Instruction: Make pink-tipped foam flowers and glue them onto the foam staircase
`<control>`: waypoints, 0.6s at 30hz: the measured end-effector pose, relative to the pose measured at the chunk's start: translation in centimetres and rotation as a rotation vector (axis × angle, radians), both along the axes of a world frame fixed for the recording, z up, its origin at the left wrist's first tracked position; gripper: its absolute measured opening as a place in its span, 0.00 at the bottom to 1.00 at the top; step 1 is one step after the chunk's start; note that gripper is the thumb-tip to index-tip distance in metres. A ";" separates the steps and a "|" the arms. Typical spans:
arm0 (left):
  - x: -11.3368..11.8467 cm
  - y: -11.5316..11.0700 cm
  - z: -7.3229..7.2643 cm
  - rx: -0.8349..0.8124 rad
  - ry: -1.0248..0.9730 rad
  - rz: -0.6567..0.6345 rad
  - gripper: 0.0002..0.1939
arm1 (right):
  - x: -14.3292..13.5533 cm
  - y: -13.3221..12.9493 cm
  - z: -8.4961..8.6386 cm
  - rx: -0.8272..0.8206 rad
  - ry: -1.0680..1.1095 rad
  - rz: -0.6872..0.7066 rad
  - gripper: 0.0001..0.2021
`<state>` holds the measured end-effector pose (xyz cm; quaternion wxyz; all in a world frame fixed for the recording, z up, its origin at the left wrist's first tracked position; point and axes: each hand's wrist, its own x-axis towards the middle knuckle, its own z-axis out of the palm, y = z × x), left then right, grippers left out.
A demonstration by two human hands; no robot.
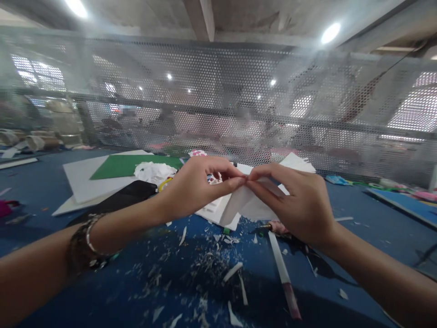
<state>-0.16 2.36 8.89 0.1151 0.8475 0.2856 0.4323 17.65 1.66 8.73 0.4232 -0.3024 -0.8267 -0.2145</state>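
Note:
My left hand (201,182) and my right hand (297,196) meet in the middle of the view, raised above the table. Thumb and forefinger of each are pinched together, tips nearly touching. A thin, translucent white sheet (257,204) hangs from the pinched fingertips, partly covered by my right hand. Behind and below it lie white pieces (213,207) with raised shapes, partly hidden. Under my right hand rests a pointed tool (278,228) with a pinkish wrapped grip.
White scraps (211,259) litter the blue table (136,291). A white strip (280,264) with a reddish end lies in front. Left are a green sheet (116,167), crumpled white paper (155,171) and a black flat object (126,197). A perforated screen (211,91) stands behind.

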 end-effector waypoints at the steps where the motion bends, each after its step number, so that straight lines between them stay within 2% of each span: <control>1: -0.1 0.0 0.0 0.031 0.019 -0.001 0.07 | 0.0 -0.1 0.0 -0.002 0.004 -0.007 0.04; 9: -0.2 -0.2 0.2 0.190 0.123 0.042 0.06 | 0.0 -0.2 -0.1 -0.111 0.035 0.044 0.04; 13: -0.4 -0.3 0.5 0.132 0.096 0.027 0.05 | 0.2 -0.3 0.5 -0.232 0.047 0.109 0.03; 18: -0.6 0.2 0.5 0.012 -0.017 -0.118 0.04 | 0.4 -0.4 1.1 -0.387 0.116 0.221 0.04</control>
